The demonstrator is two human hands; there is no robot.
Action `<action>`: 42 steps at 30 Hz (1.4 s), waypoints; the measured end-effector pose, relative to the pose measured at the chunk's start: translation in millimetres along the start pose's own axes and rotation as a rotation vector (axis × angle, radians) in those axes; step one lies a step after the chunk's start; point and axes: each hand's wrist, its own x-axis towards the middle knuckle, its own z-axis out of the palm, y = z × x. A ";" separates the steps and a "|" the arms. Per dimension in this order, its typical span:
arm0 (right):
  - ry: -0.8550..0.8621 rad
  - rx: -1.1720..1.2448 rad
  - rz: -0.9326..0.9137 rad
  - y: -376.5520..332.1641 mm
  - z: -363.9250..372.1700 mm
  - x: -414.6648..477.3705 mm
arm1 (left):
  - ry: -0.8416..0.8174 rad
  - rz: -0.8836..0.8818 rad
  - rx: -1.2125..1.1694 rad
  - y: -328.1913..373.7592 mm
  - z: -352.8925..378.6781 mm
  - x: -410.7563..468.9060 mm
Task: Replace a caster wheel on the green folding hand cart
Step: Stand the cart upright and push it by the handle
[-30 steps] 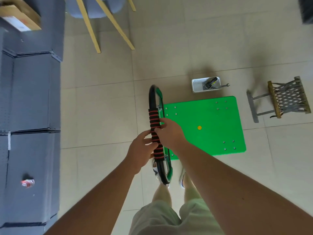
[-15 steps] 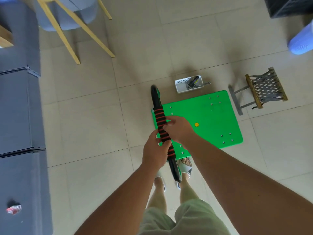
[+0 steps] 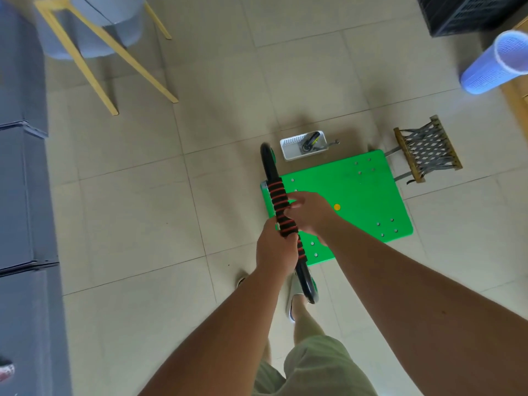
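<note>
Your single head-worn wide-angle camera looked almost straight down at the tiled floor (image 3: 143, 195), with your forearms reaching in from the bottom edge and your shoe (image 3: 294, 292) directly beneath. It sat close enough that your left hand (image 3: 274, 250) and right hand (image 3: 311, 212) on the handle (image 3: 278, 201) filled mid-frame. The green hand cart (image 3: 357, 201) lay just beyond them.
</note>
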 end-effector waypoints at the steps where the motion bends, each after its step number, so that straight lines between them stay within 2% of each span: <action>1: -0.008 0.001 -0.010 -2.5 4.1 0.0 | 0.005 -0.004 0.010 -2.6 -4.7 0.0; 18: -0.088 0.022 -0.197 -82.7 180.1 -14.7 | 0.141 -0.125 0.013 -82.1 -181.7 -22.7; 25: -0.135 0.053 -0.220 -109.7 225.1 -16.1 | 0.202 -0.153 0.003 -102.1 -231.8 -26.4; 32: -0.158 0.048 -0.224 -117.9 234.5 -13.9 | 0.216 -0.160 0.031 -104.6 -244.1 -27.9; 42: -0.147 0.070 -0.158 -93.8 186.7 -7.6 | 0.133 -0.166 0.007 -85.4 -197.0 -18.5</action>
